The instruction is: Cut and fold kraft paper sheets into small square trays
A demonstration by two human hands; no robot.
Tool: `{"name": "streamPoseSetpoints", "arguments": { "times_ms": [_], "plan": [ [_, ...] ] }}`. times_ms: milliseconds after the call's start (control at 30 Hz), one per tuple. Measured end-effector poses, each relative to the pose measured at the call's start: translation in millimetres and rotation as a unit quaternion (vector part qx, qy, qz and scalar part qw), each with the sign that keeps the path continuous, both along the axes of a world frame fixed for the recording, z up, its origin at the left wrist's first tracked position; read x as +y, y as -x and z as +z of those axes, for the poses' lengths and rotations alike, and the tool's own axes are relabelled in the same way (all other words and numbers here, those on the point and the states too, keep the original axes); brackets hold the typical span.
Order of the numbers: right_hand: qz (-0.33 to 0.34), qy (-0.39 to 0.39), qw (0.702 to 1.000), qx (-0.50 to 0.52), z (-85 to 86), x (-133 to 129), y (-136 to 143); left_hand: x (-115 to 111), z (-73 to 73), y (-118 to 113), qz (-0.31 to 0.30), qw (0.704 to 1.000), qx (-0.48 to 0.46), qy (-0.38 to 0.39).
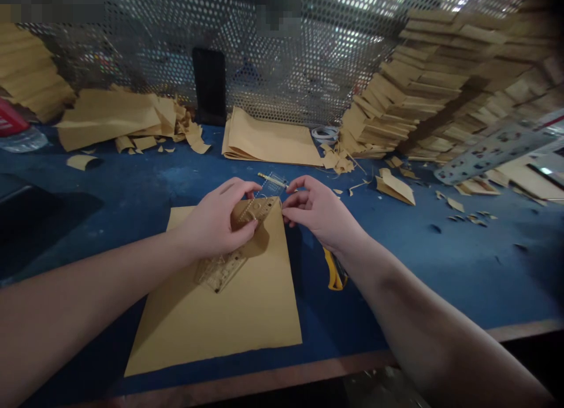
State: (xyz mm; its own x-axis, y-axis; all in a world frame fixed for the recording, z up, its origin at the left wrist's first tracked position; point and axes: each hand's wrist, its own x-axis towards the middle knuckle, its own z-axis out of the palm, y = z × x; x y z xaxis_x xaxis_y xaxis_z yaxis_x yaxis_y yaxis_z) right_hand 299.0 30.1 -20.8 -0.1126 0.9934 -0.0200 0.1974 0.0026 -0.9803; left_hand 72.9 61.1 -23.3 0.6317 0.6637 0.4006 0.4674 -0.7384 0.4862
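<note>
A sheet of brown kraft paper (259,305) lies flat on the blue tabletop. Across it runs a clear plastic ruler (222,270), slanted, its far end past the paper's top edge. My left hand (222,217) grips the ruler from above, thumb on one side and fingers on the other. By the paper's top right corner, my right hand (311,208) has its fingers curled together; what they hold, if anything, is hidden. A thin pale stick (269,179) lies across the ruler's far end, near my right fingertips. Below my right wrist rests a yellow utility knife (333,271).
A folded stack of brown paper (273,139) lies at the back. A black phone (210,87) leans on the perforated metal screen (282,73). Tall piles of folded paper (400,84) stand right, and paper scraps (394,186) litter the table. A roll of tape (325,134) sits behind.
</note>
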Motion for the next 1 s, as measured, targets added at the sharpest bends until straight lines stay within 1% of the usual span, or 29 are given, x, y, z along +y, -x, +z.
{"name": "streamPoseSetpoints", "arguments": {
  "times_ms": [200,300,433,733,1000],
  "plan": [
    [-0.024,-0.018,0.999,-0.013,1.1,0.7,-1.4,0.2,0.0,-0.4,0.006,1.000,0.004,-0.004],
    [-0.022,0.003,1.000,0.008,2.5,0.9,0.1,0.7,-0.1,-0.5,0.004,1.000,0.002,-0.009],
    [0.005,0.059,0.998,0.029,6.7,-1.4,3.7,1.0,-0.8,0.4,-0.002,1.000,-0.004,-0.011],
    [0.108,0.112,0.988,-0.002,15.2,-7.4,-3.6,-0.1,-1.3,0.4,-0.003,1.000,-0.003,-0.004],
    [0.129,0.136,0.982,-0.008,18.8,-10.5,-7.9,-0.4,0.8,-0.1,0.001,1.000,0.002,-0.002]
  ]
}}
